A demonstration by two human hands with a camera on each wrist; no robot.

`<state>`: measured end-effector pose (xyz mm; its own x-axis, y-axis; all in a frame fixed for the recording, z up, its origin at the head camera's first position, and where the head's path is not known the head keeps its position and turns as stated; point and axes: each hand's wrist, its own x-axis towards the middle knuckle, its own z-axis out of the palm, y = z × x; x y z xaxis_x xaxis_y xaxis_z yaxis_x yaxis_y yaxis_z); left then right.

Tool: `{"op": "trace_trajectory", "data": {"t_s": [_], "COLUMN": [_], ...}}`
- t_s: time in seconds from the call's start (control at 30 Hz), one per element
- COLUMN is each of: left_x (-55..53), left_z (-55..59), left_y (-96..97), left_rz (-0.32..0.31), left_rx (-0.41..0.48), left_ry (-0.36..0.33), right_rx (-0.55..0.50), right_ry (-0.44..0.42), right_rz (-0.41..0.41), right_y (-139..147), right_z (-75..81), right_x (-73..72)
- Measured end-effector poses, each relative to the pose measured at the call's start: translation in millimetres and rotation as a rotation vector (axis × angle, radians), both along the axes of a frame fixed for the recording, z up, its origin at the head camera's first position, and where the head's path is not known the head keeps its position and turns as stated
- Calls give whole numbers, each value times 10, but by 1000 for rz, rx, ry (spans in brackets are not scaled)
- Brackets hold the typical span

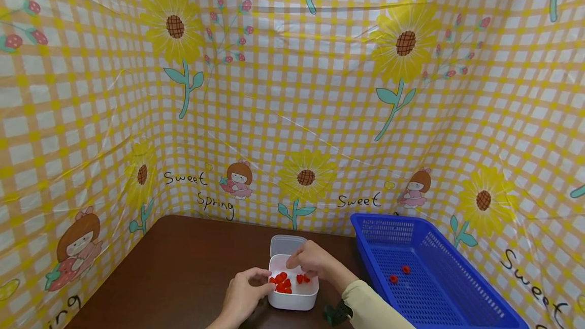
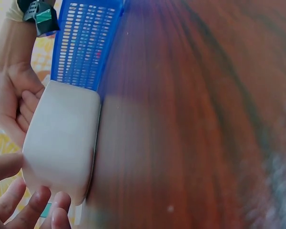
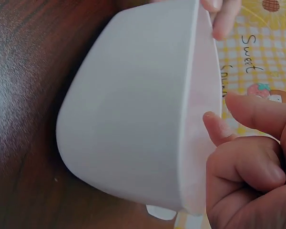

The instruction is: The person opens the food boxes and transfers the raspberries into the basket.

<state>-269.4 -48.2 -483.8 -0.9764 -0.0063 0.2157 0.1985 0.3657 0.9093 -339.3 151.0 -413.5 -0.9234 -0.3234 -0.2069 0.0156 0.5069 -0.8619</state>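
Note:
A white lidded box [image 1: 293, 302] stands on the table, its translucent lid [image 1: 287, 244] tipped back behind it. Several small red pieces [image 1: 283, 284] lie inside, mostly toward the left; a couple more red pieces [image 1: 300, 278] sit at the right. My left hand [image 1: 244, 291] rests against the box's left side, thumb and fingers spread apart at the rim; its fingers [image 2: 32, 206] show beside the wall. Over the box's right side reaches my right hand [image 1: 315, 260], a finger extended inside and other fingers [image 3: 250, 164] bent. Nothing shows between its fingers.
To the right stands a blue perforated basket [image 1: 379, 253] with two small red rings [image 1: 405, 269] on its floor. The dark brown table [image 1: 196, 253] meets a checked, flower-printed cloth [image 1: 256, 116] at the back and sides. A dark device [image 1: 335, 314] sits at the right wrist.

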Motion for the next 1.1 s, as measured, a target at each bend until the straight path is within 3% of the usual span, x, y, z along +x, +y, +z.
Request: {"op": "trace_trajectory", "data": {"t_s": [0.23,0.43,1.0,1.1], "left_x": [-13,-21,-25,-30], "left_z": [-10,-15,-34,-25], "left_y": [-6,6,-16,-16], "left_rz": [7,17,13,12], "left_rx": [-22,-33,-53,-55], "left_ry": [11,15,39,40], "right_rx": [67,117,91,111], "right_ry": [52,97,146,201], "right_rz": [31,5,-56,-72], "right_y": [-78,-145,-276,-296], "right_z": [-104,-189,-424,-455], "right_x": [24,25,9,17]}}
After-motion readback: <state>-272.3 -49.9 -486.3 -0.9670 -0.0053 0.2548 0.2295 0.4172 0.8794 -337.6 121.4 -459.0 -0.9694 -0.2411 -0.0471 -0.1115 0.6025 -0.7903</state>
